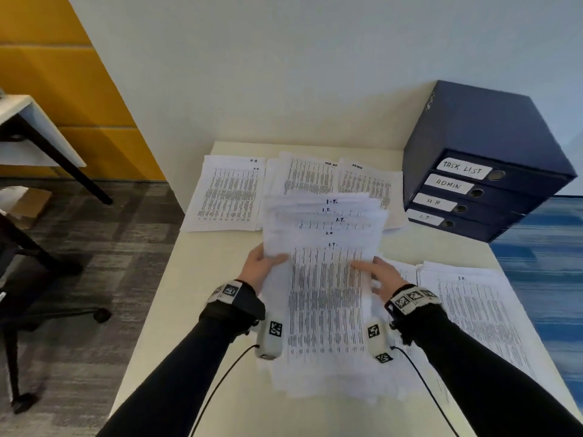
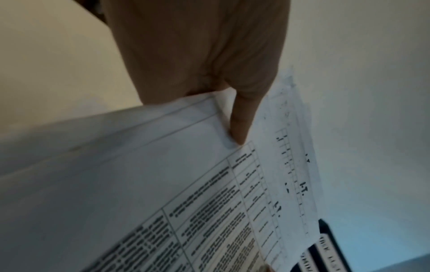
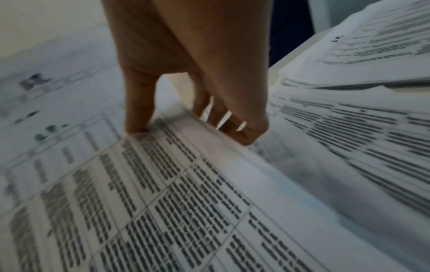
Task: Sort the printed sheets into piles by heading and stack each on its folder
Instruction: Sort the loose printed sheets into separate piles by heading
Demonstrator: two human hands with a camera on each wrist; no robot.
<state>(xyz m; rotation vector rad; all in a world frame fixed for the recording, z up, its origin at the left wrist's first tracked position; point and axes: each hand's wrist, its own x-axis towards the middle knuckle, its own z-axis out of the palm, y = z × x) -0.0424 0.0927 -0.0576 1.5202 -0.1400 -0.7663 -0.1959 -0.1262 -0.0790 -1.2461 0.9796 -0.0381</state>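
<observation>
Head view: both hands hold a thick, fanned bundle of printed sheets (image 1: 325, 279) above the cream table (image 1: 220, 389), with several staggered top edges showing the handwritten heading "I.T." The left hand (image 1: 260, 268) grips the bundle's left edge, thumb lying across the top page and the other fingers hidden underneath. The right hand (image 1: 380, 274) grips the right edge the same way, thumb on the printed face and fingers curled under the paper; the right wrist view shows those fingers tucked beneath the edge with slivers of sheet between them. In the left wrist view the thumb (image 2: 242, 119) presses down on the upper corner of the pages. Along the far side of the table lie three flat piles: one headed "H R" (image 1: 227, 193) on the left, a middle pile (image 1: 307, 176) whose heading is too small to read surely, and one headed "ADMIN" (image 1: 369, 181) on the right, the last two partly covered by the raised bundle. Another pile headed "I.T." (image 1: 470, 310) lies on the near right part of the table, just beside the right wrist. At the far right corner stands a stack of four dark blue folders (image 1: 479, 146) with spine labels reading TASK LIST, ADMIN, H R and I.T.
</observation>
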